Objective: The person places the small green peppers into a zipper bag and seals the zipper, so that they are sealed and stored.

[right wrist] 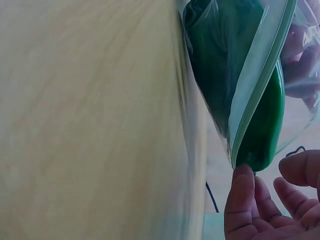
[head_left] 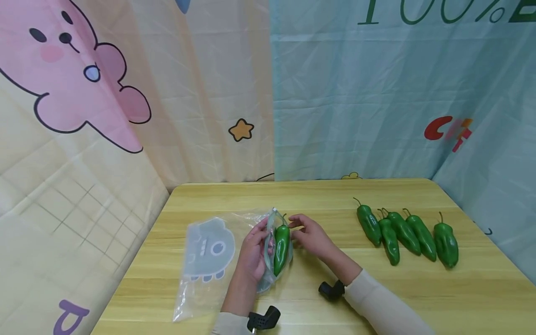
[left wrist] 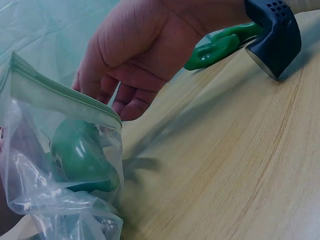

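Note:
A clear zip bag stands with its mouth spread, and a green pepper lies lengthwise in the opening, stem up. My left hand holds the bag by its left side; through the plastic its fingers show in the right wrist view. At the opposite edge is my right hand, fingers lightly bent and thumb apart. In the right wrist view, its index fingertip meets the zip rim beside the pepper's end. The left wrist view shows the pepper through the plastic.
Another clear bag with a pale blue cartoon print lies flat on the wooden table, left of the hands. Several green peppers lie in a loose row at the right. Printed curtains hang behind the table.

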Tool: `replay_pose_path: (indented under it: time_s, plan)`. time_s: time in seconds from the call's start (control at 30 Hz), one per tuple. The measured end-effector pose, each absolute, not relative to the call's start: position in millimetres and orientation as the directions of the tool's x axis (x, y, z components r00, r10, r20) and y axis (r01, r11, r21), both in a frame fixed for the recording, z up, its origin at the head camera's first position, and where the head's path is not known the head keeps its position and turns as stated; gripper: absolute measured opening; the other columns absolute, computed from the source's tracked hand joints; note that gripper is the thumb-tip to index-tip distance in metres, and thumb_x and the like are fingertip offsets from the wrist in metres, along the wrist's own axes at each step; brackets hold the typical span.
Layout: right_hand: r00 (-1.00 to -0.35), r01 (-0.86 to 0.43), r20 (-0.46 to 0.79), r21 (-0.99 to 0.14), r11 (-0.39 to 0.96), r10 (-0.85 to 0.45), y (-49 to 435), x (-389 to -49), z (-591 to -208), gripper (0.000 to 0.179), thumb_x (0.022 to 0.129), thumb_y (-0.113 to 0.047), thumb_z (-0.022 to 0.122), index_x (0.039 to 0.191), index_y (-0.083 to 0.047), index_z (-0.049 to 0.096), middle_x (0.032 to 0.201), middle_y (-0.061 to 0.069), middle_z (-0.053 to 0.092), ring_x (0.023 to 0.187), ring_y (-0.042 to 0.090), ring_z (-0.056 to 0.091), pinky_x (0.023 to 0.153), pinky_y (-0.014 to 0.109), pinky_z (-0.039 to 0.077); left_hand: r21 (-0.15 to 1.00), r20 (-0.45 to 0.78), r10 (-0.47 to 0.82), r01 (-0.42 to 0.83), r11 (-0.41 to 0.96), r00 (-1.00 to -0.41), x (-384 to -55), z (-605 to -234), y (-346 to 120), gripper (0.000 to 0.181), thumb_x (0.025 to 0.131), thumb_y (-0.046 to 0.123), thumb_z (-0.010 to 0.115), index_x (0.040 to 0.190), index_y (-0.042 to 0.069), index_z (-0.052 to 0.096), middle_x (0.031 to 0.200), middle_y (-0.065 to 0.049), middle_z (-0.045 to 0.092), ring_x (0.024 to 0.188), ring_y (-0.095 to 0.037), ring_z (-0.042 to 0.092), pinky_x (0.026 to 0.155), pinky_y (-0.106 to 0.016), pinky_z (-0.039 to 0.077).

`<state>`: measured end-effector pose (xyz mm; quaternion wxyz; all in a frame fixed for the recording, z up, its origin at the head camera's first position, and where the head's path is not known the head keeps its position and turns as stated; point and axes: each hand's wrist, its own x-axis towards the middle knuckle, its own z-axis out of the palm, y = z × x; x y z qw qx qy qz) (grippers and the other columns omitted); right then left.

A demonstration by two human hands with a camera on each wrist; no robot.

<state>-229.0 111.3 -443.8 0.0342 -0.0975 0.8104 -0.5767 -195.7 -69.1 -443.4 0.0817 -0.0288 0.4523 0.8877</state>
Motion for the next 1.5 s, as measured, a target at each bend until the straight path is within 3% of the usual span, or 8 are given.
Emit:
replay_pose_path:
  time_s: [0.33,0.77,1.27,1.5]
  plan:
    - [-0.988,-0.075,0.023,-0.938,0.339,-0.154,115,-238,-448,0.035,0.091,-0.002,0.058,0.126,0.0,0.058,0.116,0.015,0.063,0.096,0.027,0.064,0.072,0.038,0.056,0.791,-0.125,0.135,-0.181,-0.584,-0.983,-196,-443,-69,0.044,0.096,0.003,0.044,0.139,0.008,0.053,0.102,-0.002,0.054,0.068,-0.008,0.046,0.051,-0.014,0.039]
    - [-0.982,-0.022,-0.034,-0.957,0.291,-0.185,117,-242,-448,0.029,0.097,-0.005,0.057,0.125,0.002,0.057,0.102,0.013,0.063,0.081,0.029,0.062,0.065,0.036,0.053,0.781,-0.112,0.149,-0.18,-0.598,-0.982,-197,-445,-68,0.043,0.096,0.002,0.042,0.137,0.009,0.055,0.102,-0.002,0.053,0.066,-0.007,0.045,0.05,-0.013,0.039]
    - [-0.946,0.064,-0.124,-0.977,0.203,-0.3,121,-250,-446,0.041,0.1,-0.016,0.055,0.138,0.001,0.048,0.116,0.015,0.061,0.09,0.022,0.064,0.077,0.043,0.057,0.786,-0.099,0.169,-0.181,-0.591,-0.981,-194,-444,-67,0.041,0.095,0.002,0.043,0.133,0.009,0.057,0.098,-0.001,0.052,0.065,-0.007,0.044,0.049,-0.013,0.038]
    - [-0.936,0.094,-0.152,-0.977,0.191,-0.317,123,-253,-448,0.04,0.101,-0.017,0.053,0.136,0.001,0.049,0.106,0.013,0.065,0.087,0.022,0.064,0.073,0.034,0.055,0.79,-0.092,0.182,-0.183,-0.586,-0.979,-193,-443,-67,0.043,0.095,0.002,0.043,0.137,0.006,0.054,0.098,-0.001,0.052,0.064,-0.007,0.044,0.049,-0.013,0.038]
